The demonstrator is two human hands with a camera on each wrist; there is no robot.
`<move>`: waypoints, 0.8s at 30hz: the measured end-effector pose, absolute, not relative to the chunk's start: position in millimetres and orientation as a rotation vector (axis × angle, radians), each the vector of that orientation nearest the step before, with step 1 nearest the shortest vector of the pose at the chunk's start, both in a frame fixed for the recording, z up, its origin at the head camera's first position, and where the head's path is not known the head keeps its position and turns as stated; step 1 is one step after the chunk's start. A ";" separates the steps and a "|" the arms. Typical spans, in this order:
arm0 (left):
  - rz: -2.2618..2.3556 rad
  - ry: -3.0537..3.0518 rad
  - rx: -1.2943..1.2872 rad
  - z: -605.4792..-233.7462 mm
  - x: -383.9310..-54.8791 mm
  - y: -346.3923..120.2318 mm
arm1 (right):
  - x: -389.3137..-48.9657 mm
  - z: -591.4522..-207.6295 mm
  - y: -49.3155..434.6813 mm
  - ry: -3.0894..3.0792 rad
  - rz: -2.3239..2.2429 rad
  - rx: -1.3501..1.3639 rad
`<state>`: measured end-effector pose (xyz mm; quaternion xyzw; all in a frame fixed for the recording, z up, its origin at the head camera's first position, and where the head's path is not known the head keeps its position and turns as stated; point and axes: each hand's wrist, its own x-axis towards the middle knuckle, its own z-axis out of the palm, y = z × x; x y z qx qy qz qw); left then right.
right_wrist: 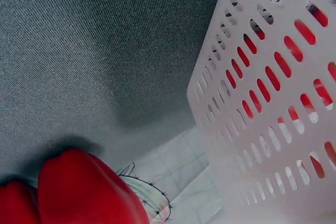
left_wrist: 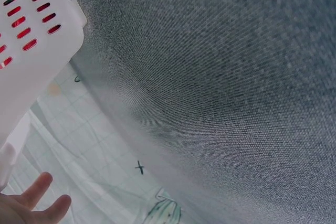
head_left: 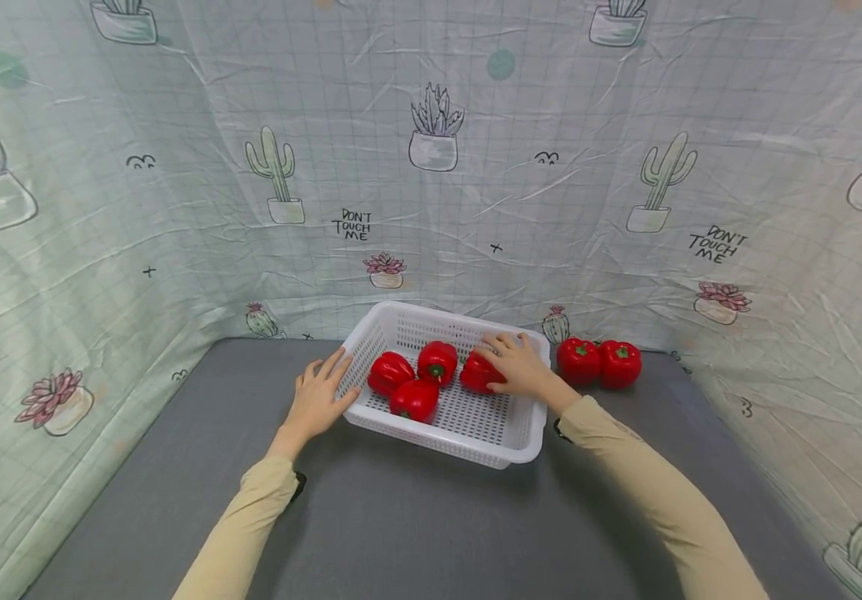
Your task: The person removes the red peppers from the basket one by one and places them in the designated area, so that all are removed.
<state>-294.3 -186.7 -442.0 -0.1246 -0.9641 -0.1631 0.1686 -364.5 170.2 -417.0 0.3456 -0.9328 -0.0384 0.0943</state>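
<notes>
A grey table [head_left: 401, 517] carries a white slotted basket [head_left: 476, 437], which stands near the back cloth wall with four red peppers inside it. The left hand [head_left: 320, 398] lies with straight, relaxed fingers against the basket's left rim and holds nothing, while the right hand [head_left: 518, 367] reaches over the right rim and curls its fingers around one red pepper [head_left: 478, 373] inside the basket. Two more peppers [head_left: 599, 362] sit side by side on the table just right of the basket.
</notes>
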 end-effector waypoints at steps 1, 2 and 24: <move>-0.462 -2.745 -0.353 -442.5 -294.5 -186.8 | -365.3 -418.1 170.1 -2.771 -0.122 1.028; -0.461 -2.749 -0.351 -442.9 -294.6 -186.8 | -366.1 -419.1 170.0 -2.771 -0.122 1.035; -0.470 -2.733 -0.352 -443.5 -295.7 -186.3 | -367.9 -422.8 161.9 -2.808 -0.298 1.059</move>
